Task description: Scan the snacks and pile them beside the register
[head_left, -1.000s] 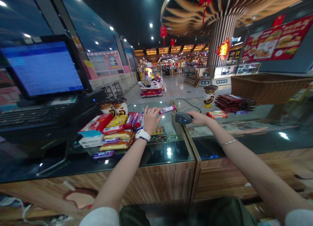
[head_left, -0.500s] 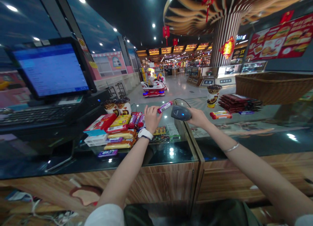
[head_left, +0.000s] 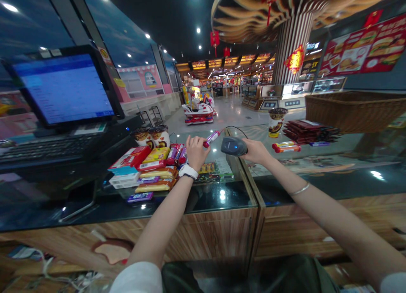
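Note:
Over the glass counter (head_left: pixel 218 195), my left hand (head_left: pixel 196 151) grips a small purple and red candy roll (head_left: pixel 212 138) by its near end. My right hand (head_left: pixel 254 151) is wrapped round the handle of a dark grey barcode scanner (head_left: pixel 234 146), which shows a small blue light on top. The scanner's front end faces the candy roll, with a narrow gap between them. Just left of my left hand lie several purple and red candy rolls (head_left: pixel 176 154), beside a stack of yellow-wrapped snack bars (head_left: pixel 157 179) and a red box (head_left: pixel 132 157).
A monitor (head_left: pixel 65 88) and keyboard (head_left: pixel 22 151) stand at the left, with a phone (head_left: pixel 78 200) near the front edge. On the right are a cup (head_left: pixel 277 123), dark red packets (head_left: pixel 306 132), orange candy rolls (head_left: pixel 286 147) and a wicker basket (head_left: pixel 352 111).
The candy roll has tilted a little and shifted slightly left in my left hand. The scanner has moved slightly left. The rest of the counter looks the same.

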Tool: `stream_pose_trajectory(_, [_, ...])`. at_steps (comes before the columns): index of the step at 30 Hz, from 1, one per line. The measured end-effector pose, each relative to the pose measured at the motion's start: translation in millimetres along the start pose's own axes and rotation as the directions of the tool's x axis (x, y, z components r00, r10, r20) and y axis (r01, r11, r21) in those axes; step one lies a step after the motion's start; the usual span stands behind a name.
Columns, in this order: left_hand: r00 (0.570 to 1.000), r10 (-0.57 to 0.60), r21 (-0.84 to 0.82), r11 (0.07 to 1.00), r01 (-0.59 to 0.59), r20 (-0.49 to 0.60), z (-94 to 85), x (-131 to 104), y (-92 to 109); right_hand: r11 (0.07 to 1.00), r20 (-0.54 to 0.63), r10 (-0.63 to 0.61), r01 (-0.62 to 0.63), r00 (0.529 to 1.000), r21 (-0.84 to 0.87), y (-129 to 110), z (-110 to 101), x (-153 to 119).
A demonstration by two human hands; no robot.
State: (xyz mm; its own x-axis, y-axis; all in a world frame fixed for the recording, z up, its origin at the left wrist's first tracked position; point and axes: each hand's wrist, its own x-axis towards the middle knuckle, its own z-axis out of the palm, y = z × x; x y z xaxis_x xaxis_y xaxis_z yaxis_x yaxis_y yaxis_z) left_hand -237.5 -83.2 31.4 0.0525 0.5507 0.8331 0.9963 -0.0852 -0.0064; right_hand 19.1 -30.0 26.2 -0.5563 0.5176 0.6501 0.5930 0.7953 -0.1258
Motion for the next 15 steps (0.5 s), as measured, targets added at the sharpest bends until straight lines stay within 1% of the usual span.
stream_pose_trajectory(7, [1.000,0.008,0.000,1.000,-0.008,-0.004,0.0,0.1,0.1,0.999,-0.006,0.031,-0.031,0.999,-0.010,-0.1,-0.5,0.4])
stream_pose_trajectory(15, [1.000,-0.005,-0.011,1.000,0.005,0.023,-0.9,0.1,0.7,0.999,0.000,0.041,-0.041,0.999,-0.018,0.6,-0.5,0.2])
